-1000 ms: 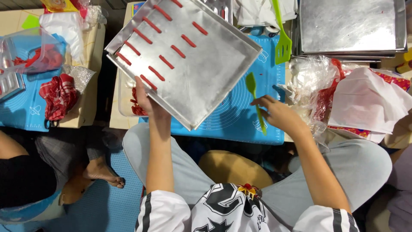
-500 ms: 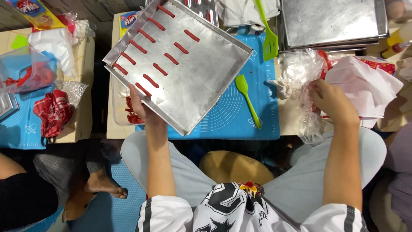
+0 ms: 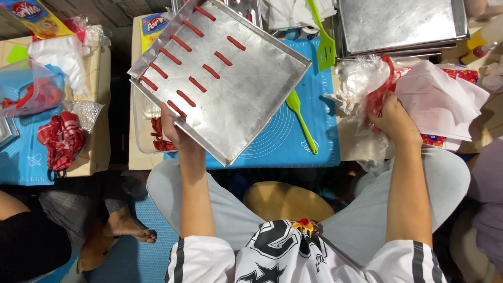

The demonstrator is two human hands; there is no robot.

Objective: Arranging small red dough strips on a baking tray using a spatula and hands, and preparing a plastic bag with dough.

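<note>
The left hand (image 3: 170, 126) has a closed grip on the near edge of a metal tray (image 3: 246, 89), thumb on top and fingers out of sight beneath, holding it lifted and tilted above the blue mat (image 3: 283, 141) on the counter. Just beyond that grip lie rows of short red strips (image 3: 181, 97) on the tray's far-left half; the half toward the right hand is bare metal. To do this well, I judge the tray should be kept nearly level and steady so the strips do not slide. The right hand (image 3: 395, 120) is clenched on a crumpled clear plastic bag (image 3: 361, 84) with red inside, just beside white paper (image 3: 445, 99). Between the two hands a green spatula (image 3: 301, 118) lies on the mat; beyond the right hand sits a stack of empty trays (image 3: 403, 23).
</note>
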